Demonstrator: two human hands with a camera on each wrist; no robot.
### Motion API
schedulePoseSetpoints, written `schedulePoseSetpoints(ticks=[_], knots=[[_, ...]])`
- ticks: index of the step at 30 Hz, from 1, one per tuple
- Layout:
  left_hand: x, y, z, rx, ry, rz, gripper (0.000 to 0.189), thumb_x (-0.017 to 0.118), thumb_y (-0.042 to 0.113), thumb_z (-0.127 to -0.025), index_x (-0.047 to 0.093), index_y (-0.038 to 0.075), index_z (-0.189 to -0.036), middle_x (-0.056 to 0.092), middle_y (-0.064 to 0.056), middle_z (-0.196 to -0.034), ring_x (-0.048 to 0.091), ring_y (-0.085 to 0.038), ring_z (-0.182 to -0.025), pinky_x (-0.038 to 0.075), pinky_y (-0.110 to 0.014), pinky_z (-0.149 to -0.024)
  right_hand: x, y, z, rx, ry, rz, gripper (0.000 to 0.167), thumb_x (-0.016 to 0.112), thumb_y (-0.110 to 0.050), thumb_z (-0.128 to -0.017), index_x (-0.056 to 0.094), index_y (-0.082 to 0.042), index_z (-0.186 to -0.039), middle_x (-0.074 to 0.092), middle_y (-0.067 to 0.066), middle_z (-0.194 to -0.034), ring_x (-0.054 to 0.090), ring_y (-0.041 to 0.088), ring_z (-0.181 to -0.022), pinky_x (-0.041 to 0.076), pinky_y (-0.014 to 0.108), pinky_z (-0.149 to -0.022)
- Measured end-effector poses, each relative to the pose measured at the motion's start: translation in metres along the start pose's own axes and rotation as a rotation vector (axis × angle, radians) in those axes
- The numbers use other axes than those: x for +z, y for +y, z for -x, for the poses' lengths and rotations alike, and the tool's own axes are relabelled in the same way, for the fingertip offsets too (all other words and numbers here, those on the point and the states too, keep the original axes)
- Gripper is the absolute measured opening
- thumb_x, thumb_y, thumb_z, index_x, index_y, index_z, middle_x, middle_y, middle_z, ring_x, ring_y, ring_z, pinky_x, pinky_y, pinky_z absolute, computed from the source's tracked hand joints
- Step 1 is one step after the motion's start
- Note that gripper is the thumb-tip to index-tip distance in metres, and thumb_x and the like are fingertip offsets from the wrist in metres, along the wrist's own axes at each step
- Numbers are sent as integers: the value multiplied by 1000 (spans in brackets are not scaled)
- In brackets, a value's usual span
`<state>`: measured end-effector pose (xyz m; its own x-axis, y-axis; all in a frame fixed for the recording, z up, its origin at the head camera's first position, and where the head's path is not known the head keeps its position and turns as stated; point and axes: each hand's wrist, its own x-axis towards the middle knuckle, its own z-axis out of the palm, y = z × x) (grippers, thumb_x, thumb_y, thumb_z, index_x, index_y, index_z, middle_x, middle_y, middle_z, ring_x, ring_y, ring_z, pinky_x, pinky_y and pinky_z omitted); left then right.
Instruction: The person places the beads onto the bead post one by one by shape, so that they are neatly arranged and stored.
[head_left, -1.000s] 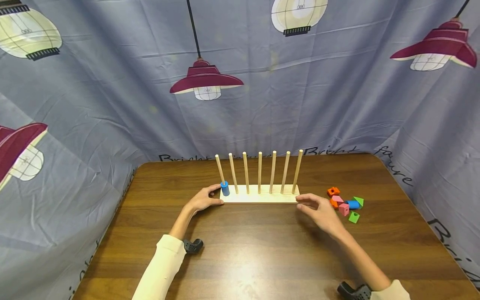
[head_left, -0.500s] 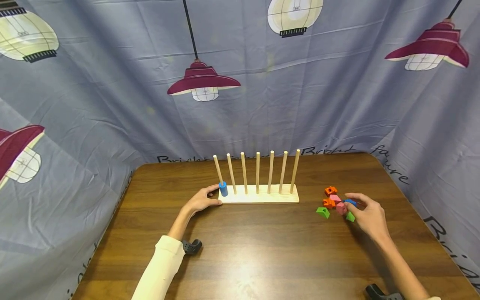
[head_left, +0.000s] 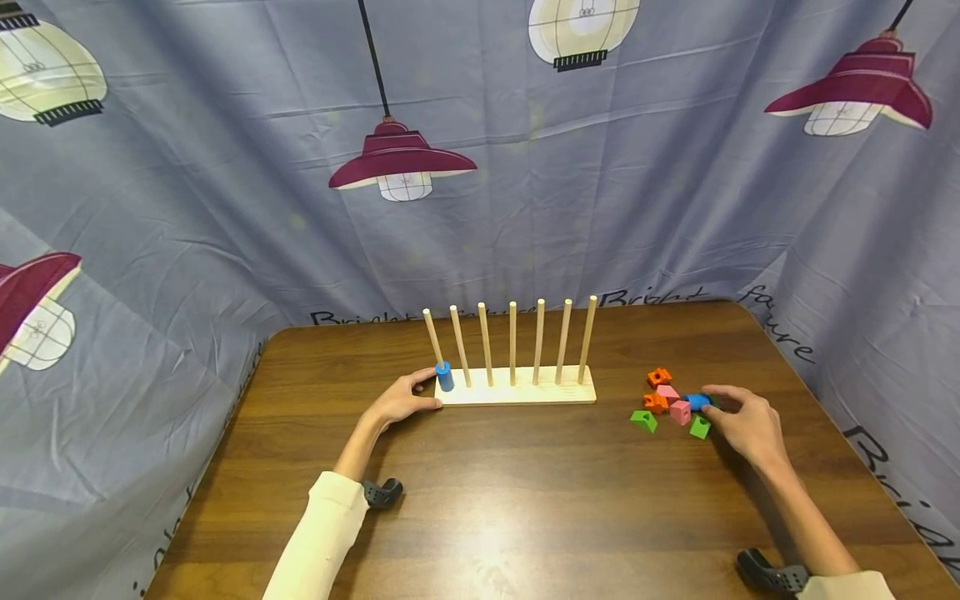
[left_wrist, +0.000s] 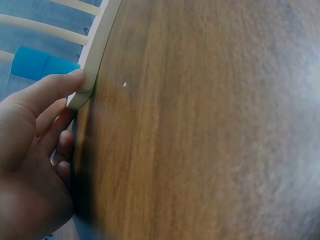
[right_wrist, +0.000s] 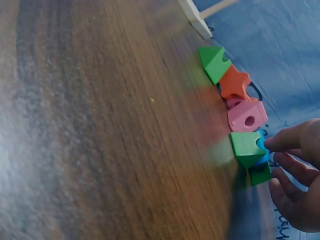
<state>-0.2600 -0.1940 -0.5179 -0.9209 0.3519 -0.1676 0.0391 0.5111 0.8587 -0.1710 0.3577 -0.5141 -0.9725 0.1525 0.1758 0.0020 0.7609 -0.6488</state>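
Note:
A pale wooden peg board point(head_left: 517, 393) stands at the table's far middle, with a row of several upright pegs. On its leftmost peg sits a blue bead point(head_left: 445, 379). My left hand point(head_left: 397, 402) holds the board's left end, the thumb at its front edge by the bead, as the left wrist view shows. To the right, my right hand point(head_left: 750, 425) pinches a blue cylinder point(head_left: 697, 402) lying in a loose pile; its fingers partly hide it. Close by are a green block point(right_wrist: 246, 148), a pink block point(right_wrist: 248, 117) and orange blocks point(head_left: 656, 403).
A second green block point(head_left: 643, 420) lies at the pile's left side, nearer the peg board. The brown wooden table point(head_left: 480, 492) reaches back to a grey-blue curtain point(head_left: 510, 233) printed with lamps. Each wrist wears a black device point(head_left: 383, 493).
The right hand has left the board's right end and moved right to the pile, its fingers coming onto the blue cylinder. A green block now lies left of the pile. The left hand stays put.

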Motion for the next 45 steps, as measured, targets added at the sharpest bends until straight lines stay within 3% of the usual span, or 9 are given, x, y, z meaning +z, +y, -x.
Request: schedulePoseSetpoints(ticks=[8,16,21,30,33,37,40,45], knots=[[0,0,-1,-8,9,1,71,76,16,-87,44,1,-149,39,-22,-152,40,-42,-128,32,-55,-107,7,-1,-5,-99,-25,58,29,75,-4,-87,71,4,-114,60,32,-119,57,50,-103,41,63,-81],[3,0,-3,0,20,-6,69,72,9,-90,40,-5,-149,36,-29,-152,37,-47,-128,31,-60,-106,11,-4,-10,-121,-55,121,31,76,-5,-84,71,7,-112,63,33,-114,59,50,-99,44,63,-78],[2,1,-2,-4,9,2,70,74,12,-89,41,-2,-150,36,-25,-153,37,-44,-129,31,-58,-107,9,-9,-14,-110,-76,152,33,76,-8,-83,70,7,-112,67,30,-106,61,49,-94,45,63,-75],[0,3,0,6,-11,12,73,76,16,-88,42,-1,-150,35,-22,-155,38,-44,-131,31,-55,-108,-4,-29,-17,-117,43,100,37,72,-8,-86,67,7,-120,65,32,-107,62,49,-95,44,62,-76],[0,3,0,5,-9,11,73,76,16,-88,42,-1,-150,36,-22,-154,39,-43,-130,32,-55,-108,-7,-42,-19,-138,81,70,36,73,-11,-86,69,4,-118,67,27,-102,65,39,-88,46,54,-75],[0,1,0,2,-6,8,73,76,17,-88,42,-1,-150,37,-23,-153,39,-43,-129,33,-55,-107,-8,-68,-20,-133,126,-17,33,75,-15,-84,71,-1,-114,71,16,-96,63,7,-78,47,26,-70],[0,0,-1,2,-2,6,73,76,16,-87,42,-1,-150,38,-23,-153,39,-43,-129,33,-55,-107,-6,-90,-20,-130,141,-106,33,76,-16,-85,70,-3,-115,71,14,-98,56,-11,-76,43,12,-68],[0,-1,-1,10,3,-2,72,77,15,-87,43,0,-149,38,-23,-153,40,-42,-128,33,-55,-106,-2,-130,-23,-211,147,-252,32,77,-10,-86,67,1,-114,72,17,-100,59,-11,-81,46,10,-73]])
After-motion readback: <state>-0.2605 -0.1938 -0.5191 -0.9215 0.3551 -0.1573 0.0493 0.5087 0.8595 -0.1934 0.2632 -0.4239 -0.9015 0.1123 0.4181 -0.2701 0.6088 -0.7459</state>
